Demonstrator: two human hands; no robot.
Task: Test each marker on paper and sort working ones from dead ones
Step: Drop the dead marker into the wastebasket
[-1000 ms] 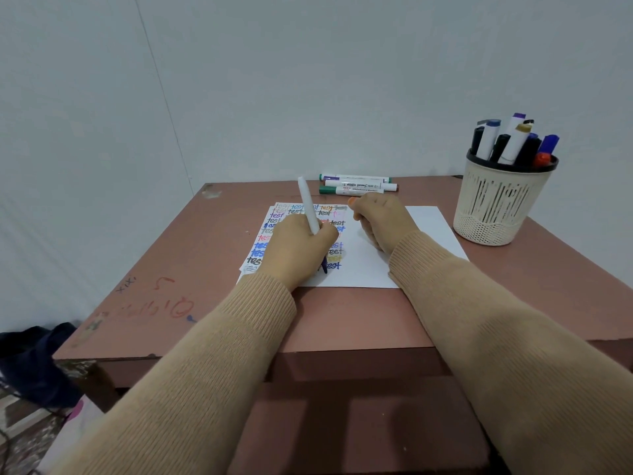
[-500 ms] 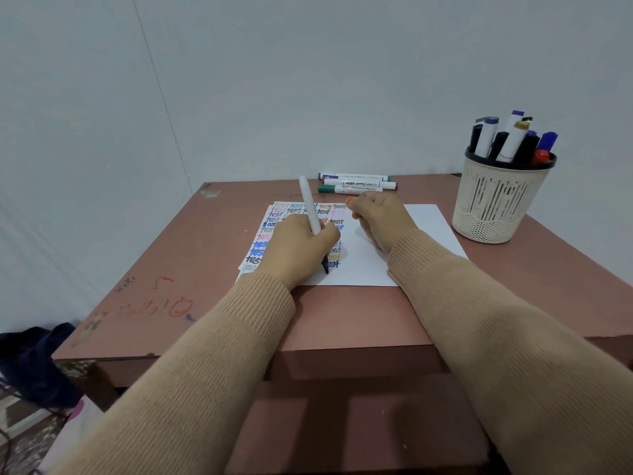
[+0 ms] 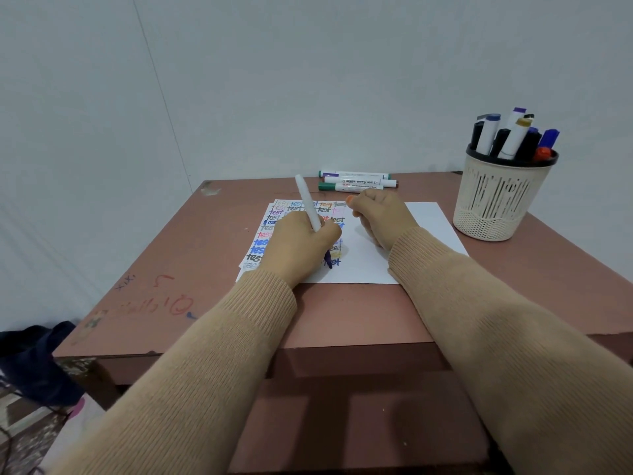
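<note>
My left hand (image 3: 298, 245) grips a white marker (image 3: 308, 207) like a pen. Its dark purple tip (image 3: 329, 262) touches the white paper (image 3: 428, 228) at the bottom of a column of coloured "test" words. The paper lies on a second written sheet that sticks out to the left. My right hand (image 3: 380, 217) rests on the paper beside the writing with its fingers curled; an orange spot shows at the thumb tip, and nothing else is visible in it. Three capped whiteboard markers (image 3: 356, 181) lie side by side behind the paper.
A cream mesh cup (image 3: 500, 197) with several markers (image 3: 513, 135) stands at the back right of the brown table (image 3: 342, 313). Pen scribbles mark the table's left part. A dark cloth (image 3: 30, 358) lies on the floor to the left.
The marker tip stays at the bottom of the written column, with only a slight shift of my left hand. My right hand has not moved.
</note>
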